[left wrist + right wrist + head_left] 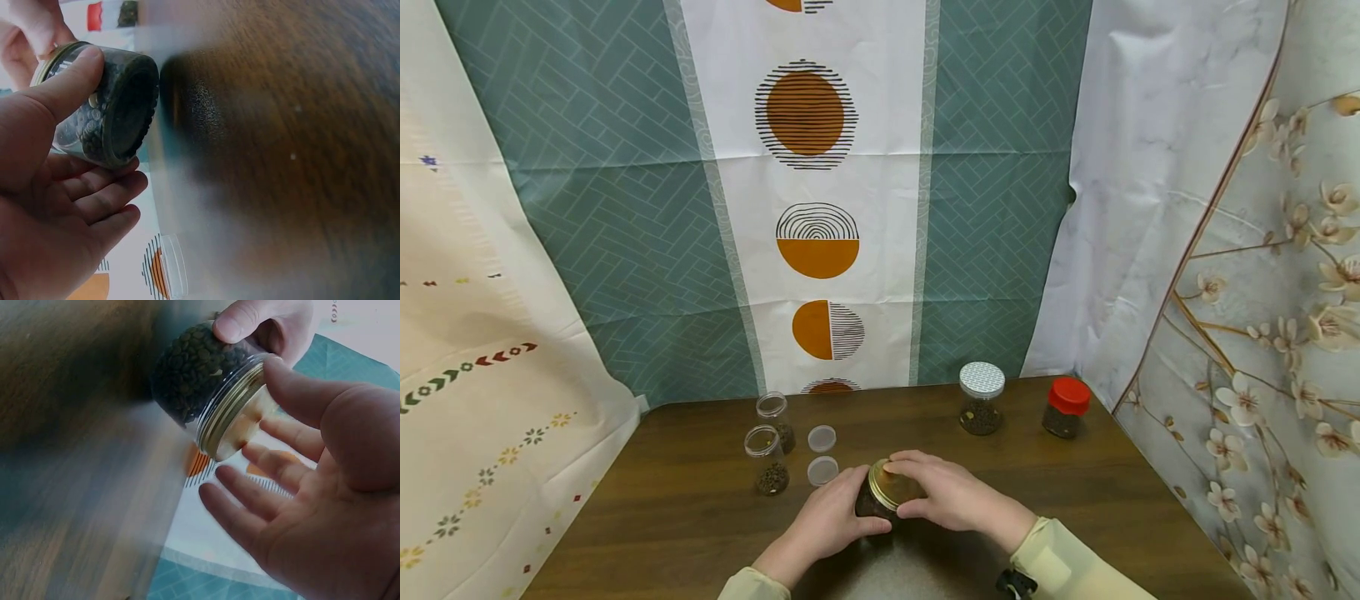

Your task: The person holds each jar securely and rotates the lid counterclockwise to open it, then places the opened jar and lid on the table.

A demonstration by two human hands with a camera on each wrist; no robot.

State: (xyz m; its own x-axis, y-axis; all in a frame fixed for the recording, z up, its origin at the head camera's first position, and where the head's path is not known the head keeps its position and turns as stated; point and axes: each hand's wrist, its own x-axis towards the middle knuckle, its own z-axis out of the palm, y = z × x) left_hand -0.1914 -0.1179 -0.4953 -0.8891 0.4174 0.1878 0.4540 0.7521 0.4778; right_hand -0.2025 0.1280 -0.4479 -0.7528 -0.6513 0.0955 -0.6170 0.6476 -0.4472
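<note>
head view: five jars, two loose lids and two hands can be counted. the gold-lidded jar (194,369) is at the near middle of the wooden table (670,525), tilted between the hands; whether its base touches the wood is hard to tell. the left hand (835,517) is clamped round its side, thumb on the clear wall. the right hand (951,492) has its fingers loosely apart at the gold lid (232,412), thumb touching the rim.

to the left stand two open jars (771,477) of dark contents, the near one partly hiding the far one. beside them lie two translucent lids (822,471), the near one just beyond the left hand. far right are one pattern-lidded jar (981,408) and one red-lidded jar (1064,418).

the right hand hides part of the gold lid from the head. the left fingers are mostly hidden there, and both sleeves (1071,567) are cut off at the near edge.
</note>
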